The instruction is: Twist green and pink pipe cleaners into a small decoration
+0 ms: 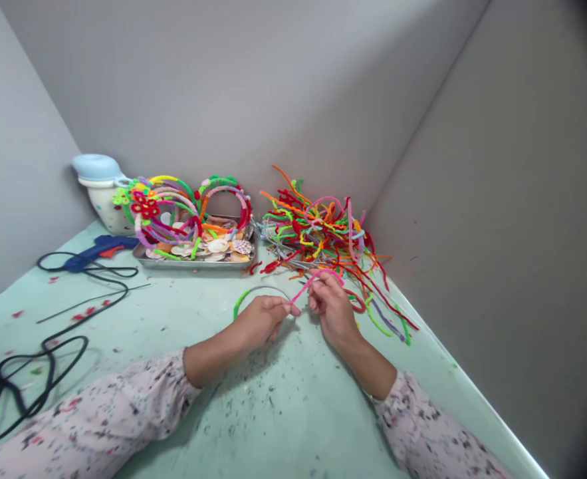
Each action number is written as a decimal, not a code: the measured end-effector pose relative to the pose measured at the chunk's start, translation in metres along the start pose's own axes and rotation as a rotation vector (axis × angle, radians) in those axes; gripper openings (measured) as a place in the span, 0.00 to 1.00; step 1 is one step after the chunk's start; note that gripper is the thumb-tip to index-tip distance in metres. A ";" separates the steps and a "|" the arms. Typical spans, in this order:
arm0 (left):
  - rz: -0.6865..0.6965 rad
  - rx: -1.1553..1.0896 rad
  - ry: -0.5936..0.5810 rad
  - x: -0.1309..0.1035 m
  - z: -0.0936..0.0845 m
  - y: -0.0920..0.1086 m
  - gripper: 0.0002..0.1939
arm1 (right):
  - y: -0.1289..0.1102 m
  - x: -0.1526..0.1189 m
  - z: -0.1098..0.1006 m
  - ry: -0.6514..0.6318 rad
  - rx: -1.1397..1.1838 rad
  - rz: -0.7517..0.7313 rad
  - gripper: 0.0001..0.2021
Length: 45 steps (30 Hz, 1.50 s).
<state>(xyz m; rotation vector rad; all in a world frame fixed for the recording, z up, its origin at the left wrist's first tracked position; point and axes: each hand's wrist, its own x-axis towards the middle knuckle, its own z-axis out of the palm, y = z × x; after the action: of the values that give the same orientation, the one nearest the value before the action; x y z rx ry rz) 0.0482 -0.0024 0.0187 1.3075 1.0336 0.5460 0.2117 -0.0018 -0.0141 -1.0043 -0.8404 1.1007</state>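
Observation:
My left hand (pixel 266 317) pinches a headband (pixel 259 289), a thin grey hoop with bright green fuzzy wrapping on its left side. The end of a pink pipe cleaner (pixel 302 291) meets the hoop at the left fingertips. My right hand (pixel 332 309) is closed on the same pink pipe cleaner a little farther along, and its free part curves over the fingers. Both hands are just above the table, close together. The part of the hoop inside my left fingers is hidden.
A metal tray (pixel 198 265) holds shells and several finished colourful headbands (pixel 173 193). To its right lies a tangled heap of pipe cleaners (pixel 318 226). A blue glue gun (pixel 91 254), a black cord (pixel 51 359) and a blue-lidded white container (pixel 106 199) are at the left.

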 end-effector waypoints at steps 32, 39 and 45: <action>0.807 1.101 0.086 -0.009 -0.001 -0.028 0.25 | 0.005 0.010 -0.006 0.172 -0.036 0.084 0.12; 0.485 0.357 0.131 -0.012 0.003 -0.009 0.17 | -0.003 0.003 -0.002 -0.025 0.032 0.133 0.10; 0.344 0.019 -0.008 -0.008 0.001 -0.004 0.20 | -0.002 -0.003 0.000 -0.248 0.044 0.211 0.12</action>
<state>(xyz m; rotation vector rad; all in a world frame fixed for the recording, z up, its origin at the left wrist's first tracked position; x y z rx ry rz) 0.0439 -0.0107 0.0171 1.5138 0.8119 0.7901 0.2118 -0.0055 -0.0127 -0.9473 -0.9187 1.4398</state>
